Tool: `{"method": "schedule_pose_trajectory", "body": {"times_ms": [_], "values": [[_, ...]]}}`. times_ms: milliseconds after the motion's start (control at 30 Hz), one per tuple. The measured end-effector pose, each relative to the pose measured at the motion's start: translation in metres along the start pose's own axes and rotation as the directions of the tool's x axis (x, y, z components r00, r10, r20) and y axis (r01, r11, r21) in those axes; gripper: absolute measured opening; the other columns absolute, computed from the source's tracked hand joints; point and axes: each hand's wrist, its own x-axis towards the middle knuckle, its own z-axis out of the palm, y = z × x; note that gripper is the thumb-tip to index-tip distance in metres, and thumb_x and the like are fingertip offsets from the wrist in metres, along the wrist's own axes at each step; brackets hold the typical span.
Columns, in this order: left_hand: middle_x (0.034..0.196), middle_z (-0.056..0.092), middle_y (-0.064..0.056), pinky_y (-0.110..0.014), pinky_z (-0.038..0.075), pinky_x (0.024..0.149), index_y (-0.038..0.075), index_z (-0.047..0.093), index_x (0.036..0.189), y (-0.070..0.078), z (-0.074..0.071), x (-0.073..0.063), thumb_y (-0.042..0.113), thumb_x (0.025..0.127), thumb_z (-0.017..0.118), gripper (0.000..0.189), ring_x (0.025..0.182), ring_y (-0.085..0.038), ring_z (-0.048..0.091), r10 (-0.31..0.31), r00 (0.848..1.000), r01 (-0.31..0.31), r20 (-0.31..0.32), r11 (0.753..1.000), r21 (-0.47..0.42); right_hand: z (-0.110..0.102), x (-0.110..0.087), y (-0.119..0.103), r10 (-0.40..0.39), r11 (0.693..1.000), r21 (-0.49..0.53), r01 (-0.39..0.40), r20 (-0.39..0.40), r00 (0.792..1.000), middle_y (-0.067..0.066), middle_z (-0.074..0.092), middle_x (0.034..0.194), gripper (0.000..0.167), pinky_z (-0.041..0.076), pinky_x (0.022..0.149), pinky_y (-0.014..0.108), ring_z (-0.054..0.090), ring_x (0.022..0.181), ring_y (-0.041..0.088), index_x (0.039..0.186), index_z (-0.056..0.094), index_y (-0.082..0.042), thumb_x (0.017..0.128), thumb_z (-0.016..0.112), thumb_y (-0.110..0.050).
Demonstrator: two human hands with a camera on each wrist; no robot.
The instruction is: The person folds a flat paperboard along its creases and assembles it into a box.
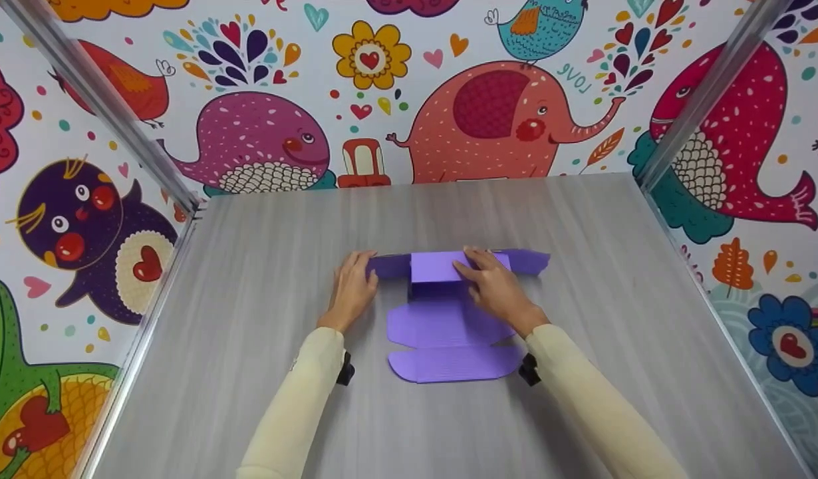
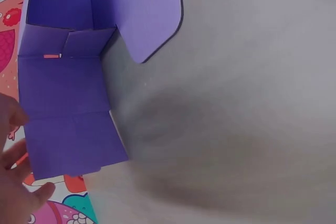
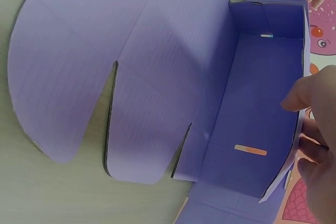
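Note:
A partly folded purple cardboard box (image 1: 439, 266) lies on the table, its raised section at the back and its flat lid panel (image 1: 442, 324) spread toward me. My right hand (image 1: 499, 286) pinches the edge of the raised section, thumb on the inner side and fingers outside, as the right wrist view shows. The left hand (image 1: 351, 289) is at the outer end of the left side flap (image 2: 73, 114), its fingertips at the flap's edge. Another side flap (image 1: 529, 261) sticks out to the right.
The grey wood-grain table (image 1: 263, 366) extends around the box. Walls printed with cartoon animals (image 1: 269, 140) border it at the back and both sides, with metal corner posts (image 1: 705, 86). A dark wrist camera (image 1: 346, 370) sits at the left cuff, another at the right cuff.

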Motion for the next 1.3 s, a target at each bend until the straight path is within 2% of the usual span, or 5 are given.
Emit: {"method": "schedule_pose_trajectory", "body": {"times_ms": [367,633,833,1167,1300], "values": [[0.122,0.069,-0.021,-0.053,0.049,0.101,-0.002,0.066,0.123,-0.004,0.006,0.001,0.002,0.094,0.061,0.030,0.118,-0.039,0.064,0.010,1.000,-0.010,0.006,1.000,0.007,0.001,0.000,0.000,0.002,1.000,0.009,-0.002,-0.002,1.000,0.027,0.055,0.142,0.050,0.038,0.115,0.057,0.051,0.134,0.043,0.130,0.067,-0.004,0.081,0.073,0.002],[0.121,0.069,-0.023,-0.048,0.051,0.103,-0.006,0.065,0.121,-0.004,0.004,-0.003,-0.015,0.085,0.057,0.038,0.116,-0.040,0.064,0.025,0.999,-0.024,0.028,0.999,-0.035,0.000,0.000,-0.001,0.011,1.000,-0.005,-0.011,0.011,1.000,0.026,0.054,0.144,0.049,0.038,0.117,0.053,0.050,0.135,0.041,0.131,0.066,-0.005,0.083,0.074,-0.002],[0.116,0.072,-0.022,-0.048,0.052,0.101,-0.004,0.069,0.116,-0.002,-0.001,-0.010,-0.024,0.076,0.050,0.049,0.113,-0.039,0.067,-0.010,0.998,0.015,0.057,0.997,-0.079,0.000,-0.002,-0.001,0.020,1.000,-0.004,-0.020,0.018,1.000,0.025,0.054,0.144,0.049,0.041,0.114,0.053,0.050,0.135,0.041,0.132,0.066,-0.007,0.084,0.073,-0.003],[0.122,0.070,-0.023,-0.049,0.051,0.103,-0.002,0.069,0.124,0.006,-0.008,-0.017,-0.021,0.079,0.054,0.051,0.117,-0.039,0.066,-0.032,0.992,0.052,0.119,0.984,-0.171,0.001,-0.002,-0.002,0.008,0.999,-0.043,-0.007,0.024,1.000,0.024,0.055,0.143,0.047,0.041,0.114,0.051,0.051,0.135,0.041,0.131,0.066,-0.007,0.085,0.071,-0.004],[0.126,0.067,-0.024,-0.048,0.050,0.105,-0.004,0.066,0.127,0.010,-0.010,-0.018,-0.021,0.078,0.051,0.054,0.121,-0.039,0.064,-0.076,0.984,0.111,0.161,0.970,-0.216,0.002,-0.001,-0.002,0.005,0.999,-0.047,-0.004,0.023,1.000,0.025,0.055,0.143,0.047,0.040,0.115,0.051,0.051,0.135,0.041,0.132,0.066,-0.007,0.085,0.071,-0.005]]}}
